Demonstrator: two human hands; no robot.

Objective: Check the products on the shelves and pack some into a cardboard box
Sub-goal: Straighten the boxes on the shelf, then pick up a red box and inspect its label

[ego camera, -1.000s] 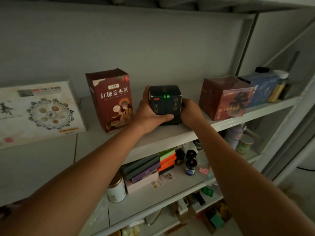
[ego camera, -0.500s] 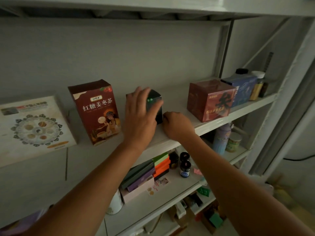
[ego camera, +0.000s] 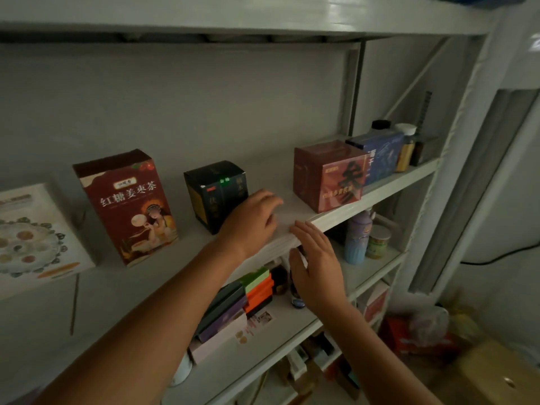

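**Left hand** [ego camera: 251, 220]: empty, fingers loosely bent, lying on the shelf [ego camera: 187, 244] just right of the black box [ego camera: 216, 194]; whether it touches the box is unclear.

**Right hand** [ego camera: 317, 264]: flat, empty, at the shelf lip, right of and below the box.

**Black box:** upright, corner-on, near the front edge.

**Risk:** a forearm passing close could likely nudge it off the lip, or topple the tall red carton [ego camera: 128, 206] to its left.

Black box [ego camera: 215, 193] — upright on white shelf [ego camera: 190, 241]

Glossy printed cardboard boxes [ego camera: 128, 206] on a smooth, white-painted metal shelf [ego camera: 380, 197].
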